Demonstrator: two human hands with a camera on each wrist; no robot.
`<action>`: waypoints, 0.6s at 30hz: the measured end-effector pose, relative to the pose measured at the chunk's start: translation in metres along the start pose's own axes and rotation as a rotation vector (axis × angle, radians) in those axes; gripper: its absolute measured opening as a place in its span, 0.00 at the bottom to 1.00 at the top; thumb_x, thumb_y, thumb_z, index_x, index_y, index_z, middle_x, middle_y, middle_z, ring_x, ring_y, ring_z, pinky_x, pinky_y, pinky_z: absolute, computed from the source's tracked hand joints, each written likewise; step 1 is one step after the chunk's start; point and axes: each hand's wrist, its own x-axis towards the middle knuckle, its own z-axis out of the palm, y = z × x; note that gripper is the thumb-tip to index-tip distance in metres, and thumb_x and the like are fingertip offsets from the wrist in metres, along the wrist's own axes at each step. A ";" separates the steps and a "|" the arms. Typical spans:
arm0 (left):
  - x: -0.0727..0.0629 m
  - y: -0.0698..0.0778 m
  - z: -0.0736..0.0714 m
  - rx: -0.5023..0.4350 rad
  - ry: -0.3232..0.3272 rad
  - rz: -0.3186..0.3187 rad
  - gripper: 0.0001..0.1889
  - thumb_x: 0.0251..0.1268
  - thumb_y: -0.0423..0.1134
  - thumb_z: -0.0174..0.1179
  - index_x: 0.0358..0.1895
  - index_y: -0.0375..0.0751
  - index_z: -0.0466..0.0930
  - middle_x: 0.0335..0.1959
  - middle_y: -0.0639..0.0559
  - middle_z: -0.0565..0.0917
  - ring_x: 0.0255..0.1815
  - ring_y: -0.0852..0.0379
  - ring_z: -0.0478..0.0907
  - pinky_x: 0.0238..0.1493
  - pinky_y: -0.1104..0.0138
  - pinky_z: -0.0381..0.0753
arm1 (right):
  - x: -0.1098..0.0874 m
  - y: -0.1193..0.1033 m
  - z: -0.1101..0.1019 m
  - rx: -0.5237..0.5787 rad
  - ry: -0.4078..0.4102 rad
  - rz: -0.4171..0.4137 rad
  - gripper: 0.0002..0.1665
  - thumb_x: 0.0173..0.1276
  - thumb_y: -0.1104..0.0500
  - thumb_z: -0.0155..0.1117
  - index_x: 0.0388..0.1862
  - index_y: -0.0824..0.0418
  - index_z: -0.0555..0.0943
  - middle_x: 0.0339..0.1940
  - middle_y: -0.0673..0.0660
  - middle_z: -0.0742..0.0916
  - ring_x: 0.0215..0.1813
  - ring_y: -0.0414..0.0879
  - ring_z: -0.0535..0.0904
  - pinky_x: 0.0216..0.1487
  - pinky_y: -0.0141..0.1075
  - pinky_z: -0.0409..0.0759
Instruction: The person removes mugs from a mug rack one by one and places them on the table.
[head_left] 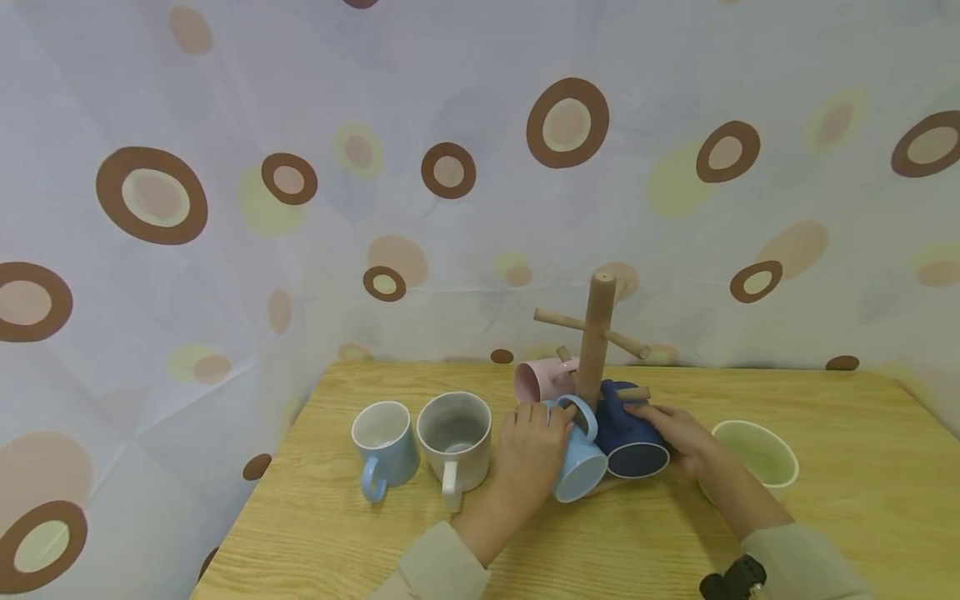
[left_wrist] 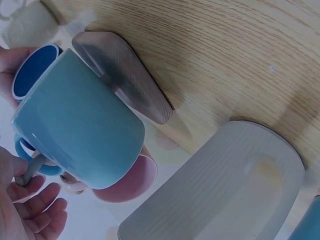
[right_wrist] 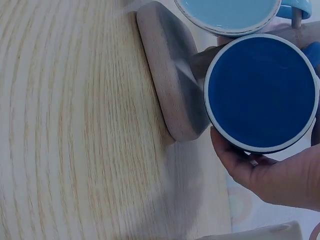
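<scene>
A wooden mug tree (head_left: 597,342) stands with several pegs. From its lower front peg hangs a light blue mug (head_left: 581,465), tilted, with the peg (left_wrist: 31,170) through its handle. My left hand (head_left: 531,442) pinches that peg's end between thumb and forefinger, the other fingers loosely curled beside it. The dark blue mug (head_left: 633,446) lies tilted at the lower right peg, mouth facing me. Round its side my right hand (head_left: 678,437) grips it, thumb on top; in the right wrist view this hand (right_wrist: 280,175) supports the dark blue mug (right_wrist: 261,92).
A pink mug (head_left: 542,379) hangs at the tree's back left. To the left, a blue mug with a white inside (head_left: 390,454) and a grey-white mug (head_left: 459,437) stand upright on the wooden table (head_left: 300,533). A pale green mug (head_left: 757,454) is right of my right hand.
</scene>
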 end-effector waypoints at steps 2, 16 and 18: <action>0.001 0.000 -0.001 -0.005 -0.008 -0.003 0.13 0.50 0.53 0.66 0.26 0.48 0.80 0.21 0.56 0.79 0.23 0.61 0.73 0.22 0.71 0.66 | 0.000 0.000 0.001 0.004 0.022 -0.001 0.47 0.67 0.43 0.50 0.70 0.75 0.51 0.49 0.59 0.82 0.43 0.38 0.79 0.44 0.31 0.79; 0.001 0.002 -0.003 -0.001 -0.037 -0.009 0.12 0.51 0.53 0.65 0.26 0.49 0.80 0.21 0.56 0.80 0.23 0.61 0.73 0.22 0.72 0.66 | -0.012 -0.004 -0.003 0.019 0.113 0.027 0.49 0.65 0.43 0.53 0.70 0.75 0.49 0.38 0.53 0.82 0.36 0.37 0.79 0.39 0.31 0.80; 0.001 0.002 -0.003 -0.003 -0.038 -0.008 0.12 0.52 0.53 0.65 0.26 0.49 0.80 0.21 0.56 0.80 0.23 0.61 0.73 0.22 0.72 0.66 | -0.013 -0.004 -0.004 0.031 0.120 0.034 0.50 0.65 0.42 0.52 0.70 0.75 0.49 0.39 0.55 0.82 0.36 0.38 0.79 0.39 0.32 0.80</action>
